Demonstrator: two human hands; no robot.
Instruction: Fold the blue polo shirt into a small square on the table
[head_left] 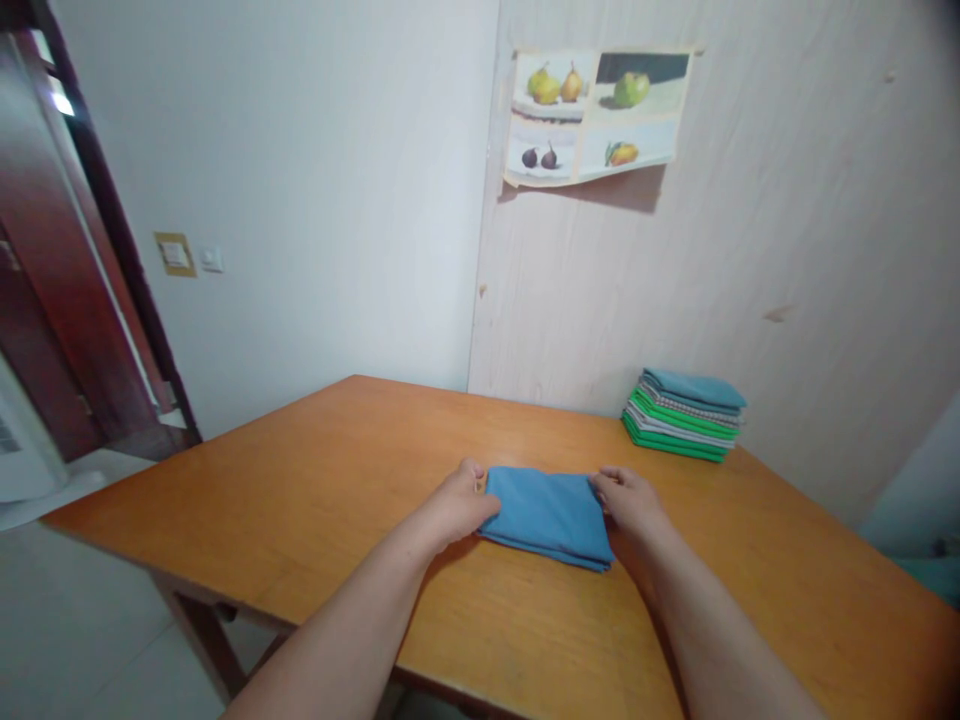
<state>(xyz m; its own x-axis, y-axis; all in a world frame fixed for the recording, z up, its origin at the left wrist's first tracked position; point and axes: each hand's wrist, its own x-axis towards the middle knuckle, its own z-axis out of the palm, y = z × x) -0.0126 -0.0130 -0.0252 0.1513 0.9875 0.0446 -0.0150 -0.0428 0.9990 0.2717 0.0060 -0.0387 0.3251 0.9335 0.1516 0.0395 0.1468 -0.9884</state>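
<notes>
A blue cloth point(547, 515), folded into a neat rectangle of several layers, lies on the wooden table in front of me. My left hand point(459, 503) grips its left edge, the thumb resting on top near the side and the fingers by the far left corner. At the far right corner, my right hand point(628, 500) pinches the cloth between thumb and fingers. Parts of the fingers on both hands are hidden. The cloth looks flat, with its layered fold edge facing me.
On the far right of the table point(322, 480) stands a stack of folded cloths point(682, 415), blue, green, grey and checked, close to the wall. A fruit poster point(592, 120) hangs above. Wall switches point(175, 254) and a dark red door point(67, 250) are at left.
</notes>
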